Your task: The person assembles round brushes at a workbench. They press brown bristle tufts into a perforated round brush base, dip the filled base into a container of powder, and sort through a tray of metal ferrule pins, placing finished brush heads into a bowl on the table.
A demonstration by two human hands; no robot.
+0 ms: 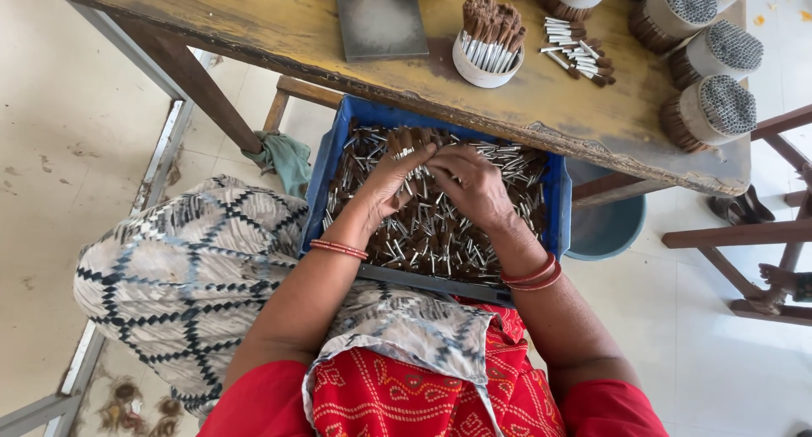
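A blue plastic crate (326,168) rests on my lap, full of small brush heads (440,234) with brown bristles and silver metal ferrules. My left hand (391,183) pinches a small bunch of them near the crate's far edge, ferrule ends pointing up. My right hand (470,183) lies palm down beside it, fingers curled into the pile and touching the left hand's fingers. Red bangles circle both wrists.
A worn wooden table (254,18) stands just beyond the crate, holding a white cup of brush heads (488,43), a loose pile of ferrules (578,58), a grey square plate (380,18) and round bundles (709,107) at the right edge. A blue tub (611,228) sits under it.
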